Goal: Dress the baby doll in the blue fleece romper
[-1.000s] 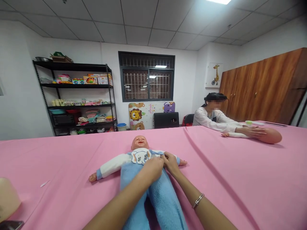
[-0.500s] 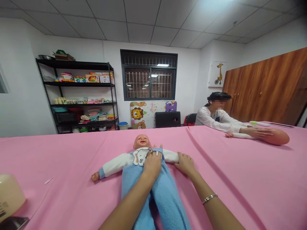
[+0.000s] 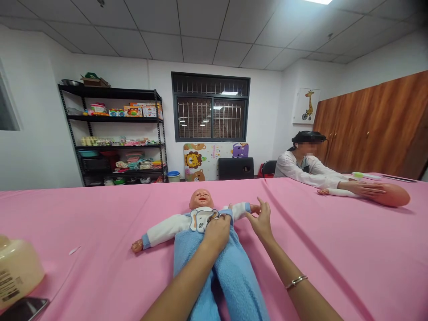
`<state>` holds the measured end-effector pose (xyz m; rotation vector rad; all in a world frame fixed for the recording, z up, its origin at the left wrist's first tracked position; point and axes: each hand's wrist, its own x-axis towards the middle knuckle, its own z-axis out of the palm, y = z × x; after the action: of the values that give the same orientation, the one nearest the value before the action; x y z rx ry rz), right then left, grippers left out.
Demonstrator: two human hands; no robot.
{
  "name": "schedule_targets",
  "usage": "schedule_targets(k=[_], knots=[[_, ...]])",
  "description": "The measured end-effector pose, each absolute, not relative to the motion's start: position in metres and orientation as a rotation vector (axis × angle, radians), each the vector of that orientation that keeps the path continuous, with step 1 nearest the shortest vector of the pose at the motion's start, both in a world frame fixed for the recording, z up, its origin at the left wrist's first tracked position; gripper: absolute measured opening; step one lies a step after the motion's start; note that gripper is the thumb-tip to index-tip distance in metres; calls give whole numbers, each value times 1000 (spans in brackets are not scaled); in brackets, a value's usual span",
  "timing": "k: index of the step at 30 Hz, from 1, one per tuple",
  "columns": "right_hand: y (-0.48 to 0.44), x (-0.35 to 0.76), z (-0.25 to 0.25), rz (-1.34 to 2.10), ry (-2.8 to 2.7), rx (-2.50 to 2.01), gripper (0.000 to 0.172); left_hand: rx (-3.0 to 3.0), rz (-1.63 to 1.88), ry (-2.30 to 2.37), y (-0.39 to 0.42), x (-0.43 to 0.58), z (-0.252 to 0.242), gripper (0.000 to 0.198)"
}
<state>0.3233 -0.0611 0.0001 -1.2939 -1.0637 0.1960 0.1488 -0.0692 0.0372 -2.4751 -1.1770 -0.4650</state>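
Doll [image 3: 200, 220]: baby figure, lying face-up mid-bench with its head away from the wearer of the camera and its arms spread. It wears a white long-sleeved top and blue overalls [image 3: 230, 276] with an elephant bib.

Bench [image 3: 100, 214]: covered in a pink cloth.

Far left, near edge: cream bottle [image 3: 18, 278] with a printed label, and a dark phone [image 3: 23, 310] just beside it. Both are well apart from the doll.

Left hand [image 3: 217, 232]: resting on the doll's chest. The fingers are curled tight and pinch the top edge of the bib where a strap meets it.

Right hand [image 3: 262, 223]: fingers loosely spread and holding nothing, the tips just beside the doll's small hand at the end of its white sleeve [image 3: 239, 210]. Whether they touch cannot be told. A silver bracelet [image 3: 296, 281] is on the wrist.

Step in hand, as judged: work at the bib strap fastening. Such a small fastening calls for fingertip work, with the cloth kept taut and the doll lying flat.

Far right: a seated person [image 3: 301, 165] in a white top, with a hand [image 3: 368, 188] laid on a second doll [image 3: 391, 195].
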Motion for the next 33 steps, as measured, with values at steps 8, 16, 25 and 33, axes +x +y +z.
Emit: schedule_targets(k=[8,16,25,33], knots=[[-52,319,5,515,-1031,-947,81,-2422,-537,-1372,-73,151,41,47],[-72,292,16,516,-1400,-934,56,-2381,-753,-1356,-72,150,41,53],[-75,278,18,685,-1431,-926,37,-2516,-977,-1097,-68,148,37,59],[-79,278,25,913,-1287,-940,31,-2443,-651,-1308,-81,151,51,33]])
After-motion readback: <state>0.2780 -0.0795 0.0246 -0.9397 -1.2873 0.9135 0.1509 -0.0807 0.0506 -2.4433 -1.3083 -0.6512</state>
